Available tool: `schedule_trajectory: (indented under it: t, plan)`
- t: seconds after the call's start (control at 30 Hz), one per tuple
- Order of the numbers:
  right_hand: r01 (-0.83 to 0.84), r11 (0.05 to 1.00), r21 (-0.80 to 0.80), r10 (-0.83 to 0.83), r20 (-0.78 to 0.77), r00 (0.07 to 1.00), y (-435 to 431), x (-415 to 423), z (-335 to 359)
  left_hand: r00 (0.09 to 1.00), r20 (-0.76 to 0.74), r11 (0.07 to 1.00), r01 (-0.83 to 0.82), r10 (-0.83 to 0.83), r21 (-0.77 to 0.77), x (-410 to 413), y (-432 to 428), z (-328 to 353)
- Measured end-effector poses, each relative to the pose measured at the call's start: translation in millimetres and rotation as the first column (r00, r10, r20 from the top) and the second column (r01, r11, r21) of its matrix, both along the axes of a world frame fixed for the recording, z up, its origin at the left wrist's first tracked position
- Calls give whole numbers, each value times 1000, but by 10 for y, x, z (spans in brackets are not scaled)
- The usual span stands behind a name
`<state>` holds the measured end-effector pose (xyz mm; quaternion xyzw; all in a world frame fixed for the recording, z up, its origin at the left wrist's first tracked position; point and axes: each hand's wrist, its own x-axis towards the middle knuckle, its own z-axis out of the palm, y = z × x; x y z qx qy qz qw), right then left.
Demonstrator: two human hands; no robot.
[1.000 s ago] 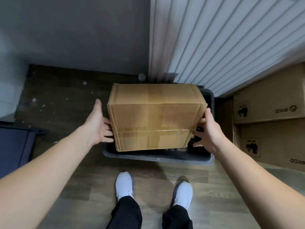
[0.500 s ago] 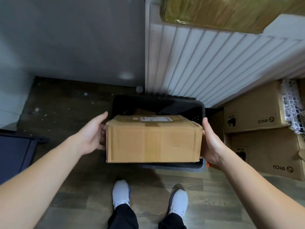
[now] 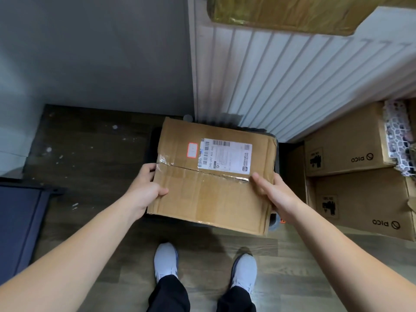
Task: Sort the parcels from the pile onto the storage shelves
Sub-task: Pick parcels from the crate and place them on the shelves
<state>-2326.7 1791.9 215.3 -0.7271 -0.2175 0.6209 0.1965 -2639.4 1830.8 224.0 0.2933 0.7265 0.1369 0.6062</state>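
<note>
The wooden floor (image 3: 90, 154) runs under everything, and the white slatted panel (image 3: 281, 86) rises ahead of me on the right. At its foot, on my right, two brown PICO cartons (image 3: 360, 199) sit stacked one on the other. Both are closed, so their contents are hidden. At the top edge a brown wrapped package (image 3: 281, 14) juts out overhead, perhaps on a shelf, though the view cuts it off.

The parcel (image 3: 211, 194) is in the air between my hands, above the dark bin (image 3: 277, 158), label side up. The bin is almost wholly covered by it; only bits of rim show, and what is left inside is out of sight.

My left hand (image 3: 146, 190) grips the left edge, thumb on top and the other fingers (image 3: 147, 168) wrapped against the side. My right hand (image 3: 276, 194) clamps the right edge, thumb laid on top by the torn tape seam, the rest hidden behind the box.

The shipping label (image 3: 225, 157) faces me, with a small red-bordered sticker (image 3: 192, 150) just beside it. I judge the step in hand is reading it to choose a shelf, then carrying the box there. To do that well I should hold the box level and squeeze both edges evenly, since the top seam is split and the flaps could lift. I should also step clear of the bin before turning, and mind the package overhead when I raise the box.
</note>
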Motion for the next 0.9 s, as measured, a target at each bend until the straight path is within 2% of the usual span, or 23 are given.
schedule_trajectory:
  t: [0.17,0.4,0.57,0.77,0.83,0.9]
  plan:
    - [59,997,43,-63,118,991,-13,27,-84,998,-30,998,55,-54,40,81,16,29]
    - [-1,1000,30,-4,170,985,26,-1,-103,999,-49,997,20,-17,71,118,50,80]
    - [-50,995,81,23,298,954,77,-110,-40,979,-174,991,114,-101,65,105,5,53]
    - [-119,977,178,15,495,869,293,-236,104,995,-91,999,39,-37,15,67,-158,-58]
    - [-199,956,216,49,549,834,397,-293,171,988,-149,999,-25,29,31,91,-198,-76]
    - [-297,921,252,88,607,789,508,-364,236,943,-323,992,-41,79,123,105,-174,-54]
